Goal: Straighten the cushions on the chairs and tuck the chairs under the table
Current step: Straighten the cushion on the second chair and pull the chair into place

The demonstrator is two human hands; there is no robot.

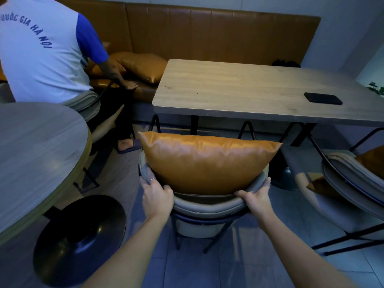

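A grey padded chair [207, 206] with black metal legs stands in front of me, facing the rectangular wooden table [239, 88]. An orange leather cushion [205, 161] stands upright on its seat, leaning against the curved backrest. My left hand [156, 196] grips the left end of the backrest's top edge. On the right end of that edge my right hand [257, 199] grips the rim. The chair's front is close to the table's near edge.
A second grey chair [351, 183] with an orange cushion [372, 161] stands at the right. A round table [35, 154] with a black disc base [81, 240] is at the left. Another person [41, 50] sits at the back left beside an orange bench [207, 34]. A black phone [323, 98] lies on the table.
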